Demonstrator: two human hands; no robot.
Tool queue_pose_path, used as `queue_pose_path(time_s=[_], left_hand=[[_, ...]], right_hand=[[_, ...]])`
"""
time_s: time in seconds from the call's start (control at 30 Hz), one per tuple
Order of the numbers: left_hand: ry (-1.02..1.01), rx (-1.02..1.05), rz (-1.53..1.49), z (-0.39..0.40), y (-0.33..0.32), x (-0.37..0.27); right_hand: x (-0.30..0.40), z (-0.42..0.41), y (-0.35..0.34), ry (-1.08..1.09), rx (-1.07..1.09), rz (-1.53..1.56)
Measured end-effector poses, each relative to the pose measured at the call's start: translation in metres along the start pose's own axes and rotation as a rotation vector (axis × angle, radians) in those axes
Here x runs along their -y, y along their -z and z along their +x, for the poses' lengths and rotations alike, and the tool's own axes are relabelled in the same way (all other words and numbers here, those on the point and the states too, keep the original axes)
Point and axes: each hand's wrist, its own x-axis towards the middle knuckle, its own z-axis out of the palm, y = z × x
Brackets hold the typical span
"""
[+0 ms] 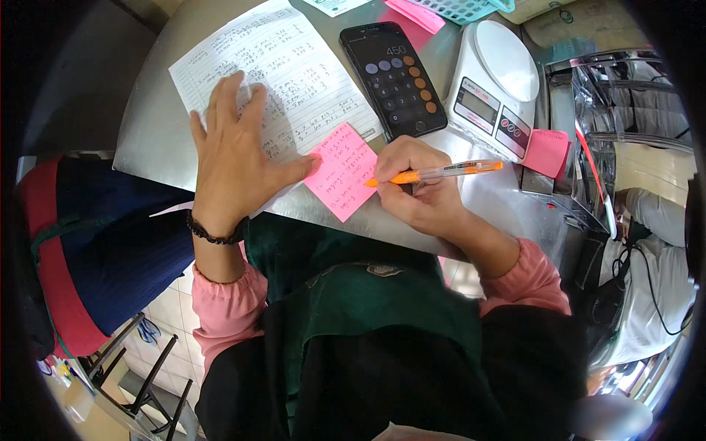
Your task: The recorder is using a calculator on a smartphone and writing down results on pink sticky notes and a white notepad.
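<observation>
My right hand (pixel 422 184) grips an orange pen (pixel 436 173), its tip at the right edge of a pink sticky note (pixel 341 182). Handwriting covers much of the note. My left hand (pixel 242 149) lies with fingers spread on a lined sheet of handwritten paper (pixel 298 71). Its thumb presses the left corner of the note. Above my right hand, a black smartphone (pixel 394 82) lies face up, showing a calculator; its lower edge is close to my knuckles.
A white digital kitchen scale (pixel 491 93) stands right of the phone, beside more pink notes (pixel 546 152). A turquoise plastic basket (pixel 463 8) sits at the back of the steel table (pixel 154 121). Other people stand at left (pixel 110 248) and right (pixel 645 297). A black-legged stool (pixel 149 380) is lower left.
</observation>
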Motion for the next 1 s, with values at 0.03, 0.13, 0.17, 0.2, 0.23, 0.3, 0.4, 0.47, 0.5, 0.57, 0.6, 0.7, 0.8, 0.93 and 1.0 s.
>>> queue_pose_path(time_s=[0.03,0.13,0.17,0.2,0.23,0.3,0.4,0.47,0.5,0.57,0.6,0.7,0.8,0.93,1.0], left_hand=[[-0.033,0.051,-0.121,0.002,-0.001,0.001],[-0.074,0.108,-0.219,0.001,-0.005,-0.002],[-0.079,0.108,-0.198,-0.001,-0.007,-0.003],[-0.081,0.114,-0.196,-0.003,-0.009,-0.004],[-0.088,0.081,-0.155,-0.005,-0.010,-0.005],[-0.100,0.054,-0.114,-0.006,-0.011,-0.007],[-0.078,0.070,-0.108,-0.005,-0.010,-0.011],[-0.073,0.073,-0.114,-0.004,-0.010,-0.012],[-0.071,0.075,-0.112,-0.005,-0.010,-0.012],[-0.065,0.070,-0.122,-0.005,-0.010,-0.011],[-0.069,0.072,-0.122,-0.005,-0.010,-0.011],[-0.073,0.075,-0.130,-0.006,-0.009,-0.009],[-0.083,0.069,-0.127,-0.005,-0.010,-0.009],[-0.073,0.069,-0.138,-0.006,-0.009,-0.008],[-0.071,0.067,-0.142,-0.006,-0.010,-0.008]], right_hand=[[0.000,-0.001,-0.001,-0.030,-0.005,0.026],[0.001,-0.003,-0.002,-0.085,-0.077,0.010],[0.001,-0.001,0.000,-0.087,-0.083,0.015],[0.001,0.001,0.003,0.011,-0.023,-0.091],[0.001,0.002,0.005,0.109,0.037,-0.198],[0.001,0.000,0.001,0.069,-0.016,-0.133],[0.002,-0.003,-0.004,0.005,-0.106,-0.041],[0.003,-0.001,-0.006,-0.020,-0.144,-0.009],[0.006,0.002,-0.008,0.033,-0.165,0.016],[0.005,0.004,-0.006,0.085,-0.185,0.043],[0.002,0.005,-0.003,0.086,-0.124,0.000],[0.000,0.002,0.001,0.055,-0.033,-0.035],[0.000,-0.002,0.002,0.004,0.000,-0.006],[-0.003,-0.004,0.000,-0.026,-0.017,0.075],[-0.003,-0.004,0.001,-0.033,-0.026,0.061]])
